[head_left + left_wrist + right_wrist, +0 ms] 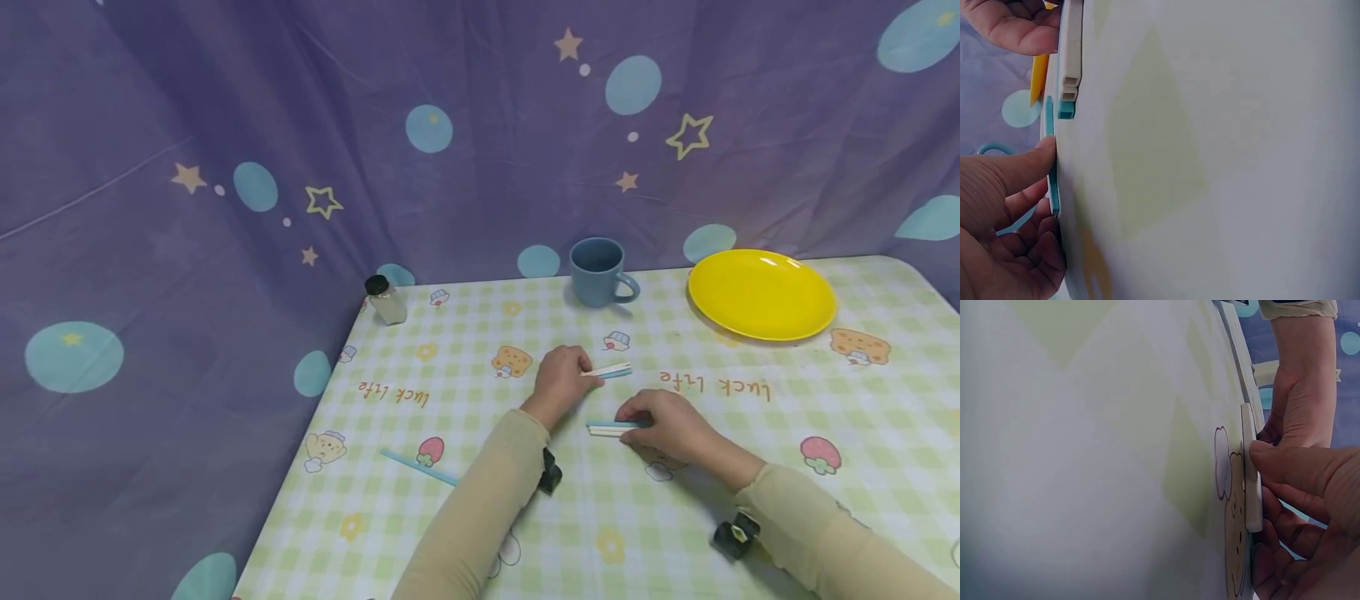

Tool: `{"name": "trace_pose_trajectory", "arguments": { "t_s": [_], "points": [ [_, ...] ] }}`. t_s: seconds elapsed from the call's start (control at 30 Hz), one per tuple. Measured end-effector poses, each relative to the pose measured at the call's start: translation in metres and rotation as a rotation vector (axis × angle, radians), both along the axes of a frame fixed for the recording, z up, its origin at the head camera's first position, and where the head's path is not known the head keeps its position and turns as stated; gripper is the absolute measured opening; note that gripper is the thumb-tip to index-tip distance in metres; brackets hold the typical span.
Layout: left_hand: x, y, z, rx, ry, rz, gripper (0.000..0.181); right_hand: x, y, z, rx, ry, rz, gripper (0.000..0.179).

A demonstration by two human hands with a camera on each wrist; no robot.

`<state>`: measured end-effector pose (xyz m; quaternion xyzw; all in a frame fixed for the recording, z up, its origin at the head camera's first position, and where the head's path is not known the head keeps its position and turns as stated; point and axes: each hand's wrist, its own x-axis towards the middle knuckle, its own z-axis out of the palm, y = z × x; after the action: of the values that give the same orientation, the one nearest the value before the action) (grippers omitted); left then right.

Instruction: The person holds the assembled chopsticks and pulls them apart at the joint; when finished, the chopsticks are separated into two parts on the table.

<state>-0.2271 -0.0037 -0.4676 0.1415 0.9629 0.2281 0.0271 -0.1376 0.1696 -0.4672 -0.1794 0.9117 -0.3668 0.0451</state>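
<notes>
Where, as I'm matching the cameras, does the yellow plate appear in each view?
Head: right side, the yellow plate lies beyond the right hand.
Left wrist: upper left, a partly hidden yellow sliver below the right hand.
Right wrist: not in it.
Shared landmark: the right hand, right of centre, top left and lower right respectively.

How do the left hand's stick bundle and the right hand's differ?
The left bundle has white on its far side, blue near; the right bundle, blue far, white near. The left bundle juts rightward from the left hand; the right bundle, leftward from the right hand. The left bundle sits nearer the mug than the right bundle. Both mix blue and white sticks.
</notes>
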Motion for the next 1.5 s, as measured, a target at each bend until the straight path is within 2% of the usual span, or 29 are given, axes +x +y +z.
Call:
{"name": "trace_pose_trajectory", "arguments": {
  "t_s": [0.17, 0.53, 0.83, 0.97, 1.17, 1.5],
  "points": [
    [-0.001, -0.001, 0.000, 0.005, 0.003, -0.015, 0.021, -0.001, 0.000, 0.000, 0.008, 0.002, 0.008, 0.017],
    [0.001, 0.001, 0.001, -0.008, 0.001, 0.008, 0.022, 0.000, 0.000, -0.002, 0.002, 0.008, 0.009, 0.016],
    [0.002, -0.008, 0.008, 0.020, -0.045, 0.015, 0.025, 0.002, 0.001, 0.002, -0.008, -0.007, -0.007, 0.018],
    [0.004, -0.019, 0.012, 0.037, -0.025, -0.002, 0.023, 0.002, 0.000, 0.007, -0.017, 0.034, -0.023, 0.018],
    [0.014, -0.042, 0.025, 0.088, -0.029, -0.023, 0.024, 0.003, -0.006, 0.015, -0.047, 0.084, -0.030, 0.015],
    [0.033, -0.096, 0.032, 0.190, -0.050, -0.046, 0.024, 0.009, -0.031, 0.022, -0.064, 0.152, 0.085, 0.017]
  ]
}}
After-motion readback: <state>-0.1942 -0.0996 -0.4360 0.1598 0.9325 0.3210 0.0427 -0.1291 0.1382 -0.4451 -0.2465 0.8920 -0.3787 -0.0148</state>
